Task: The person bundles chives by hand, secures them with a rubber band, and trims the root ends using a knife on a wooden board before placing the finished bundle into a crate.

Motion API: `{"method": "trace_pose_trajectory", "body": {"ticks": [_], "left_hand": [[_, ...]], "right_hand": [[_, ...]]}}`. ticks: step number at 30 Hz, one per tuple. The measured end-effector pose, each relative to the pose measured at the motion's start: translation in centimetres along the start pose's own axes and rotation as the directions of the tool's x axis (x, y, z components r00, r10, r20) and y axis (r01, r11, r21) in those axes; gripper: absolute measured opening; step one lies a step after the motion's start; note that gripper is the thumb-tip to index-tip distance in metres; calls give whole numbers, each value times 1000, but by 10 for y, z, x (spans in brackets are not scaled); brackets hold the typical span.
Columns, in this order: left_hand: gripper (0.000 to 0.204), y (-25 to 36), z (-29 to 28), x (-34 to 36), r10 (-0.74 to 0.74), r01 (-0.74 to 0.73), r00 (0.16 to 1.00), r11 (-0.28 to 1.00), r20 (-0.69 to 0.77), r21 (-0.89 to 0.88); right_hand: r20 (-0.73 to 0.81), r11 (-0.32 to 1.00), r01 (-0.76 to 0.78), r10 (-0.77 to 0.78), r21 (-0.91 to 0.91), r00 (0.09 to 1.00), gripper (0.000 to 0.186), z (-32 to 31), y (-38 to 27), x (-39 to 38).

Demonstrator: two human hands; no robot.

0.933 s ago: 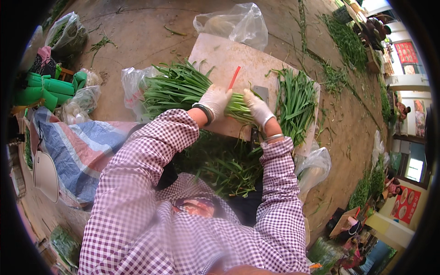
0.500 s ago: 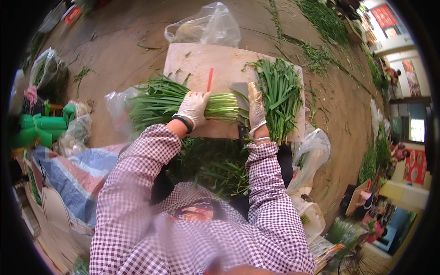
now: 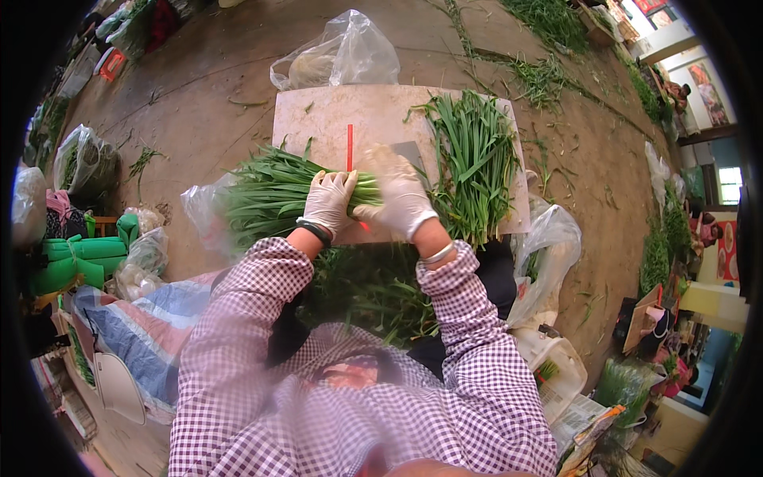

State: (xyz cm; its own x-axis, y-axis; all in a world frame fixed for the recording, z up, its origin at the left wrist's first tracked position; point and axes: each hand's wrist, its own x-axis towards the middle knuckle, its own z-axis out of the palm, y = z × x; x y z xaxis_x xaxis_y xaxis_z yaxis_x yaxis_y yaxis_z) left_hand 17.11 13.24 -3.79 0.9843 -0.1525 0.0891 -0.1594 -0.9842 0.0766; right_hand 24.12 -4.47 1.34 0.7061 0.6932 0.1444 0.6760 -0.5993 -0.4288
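A bunch of garlic chives (image 3: 266, 189) lies crosswise on a pale board (image 3: 318, 111), green leaves to the left and pale stems to the right. My gloved left hand (image 3: 329, 200) is wrapped around it near the stems. At the stem ends is my gloved right hand (image 3: 400, 195), thumb spread from its stretched, motion-smeared fingers. A red strip (image 3: 350, 145) runs beneath the bunch and sticks out past it. Behind my right hand shows part of a knife's broad grey blade (image 3: 411, 153); its handle is hidden. Loose garlic chives (image 3: 477, 163) are heaped along the board's right side.
Clear plastic bags lie beyond the board (image 3: 342, 60) and beside its right edge (image 3: 552, 246). More greens (image 3: 373, 298) sit below the board's near edge. A striped sheet (image 3: 147, 334) and green bundles (image 3: 79, 258) are at left. Plant scraps (image 3: 544, 79) litter the floor.
My right hand has moved left from beside the knife and the loose heap to the stem ends of the bunch. My left hand keeps its hold. The whole view has shifted slightly.
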Motion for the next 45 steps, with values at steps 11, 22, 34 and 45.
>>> {"method": "trace_pose_trajectory", "body": {"ticks": [11,22,34,45], "left_hand": [[107,0,-7,11,-187,222,963,958,194,-179],[92,-23,11,24,-63,94,948,992,313,-84],[76,-13,1,21,-80,127,954,981,288,-148],[87,-19,19,21,-107,151,954,979,281,-138]], "right_hand": [[390,956,-30,147,-291,909,67,44,7,33],[441,995,40,5,-92,898,90,33,18,41],[303,633,-487,384,602,872,40,105,61,127],[-150,988,24,0,154,989,12,56,-9,11]]}}
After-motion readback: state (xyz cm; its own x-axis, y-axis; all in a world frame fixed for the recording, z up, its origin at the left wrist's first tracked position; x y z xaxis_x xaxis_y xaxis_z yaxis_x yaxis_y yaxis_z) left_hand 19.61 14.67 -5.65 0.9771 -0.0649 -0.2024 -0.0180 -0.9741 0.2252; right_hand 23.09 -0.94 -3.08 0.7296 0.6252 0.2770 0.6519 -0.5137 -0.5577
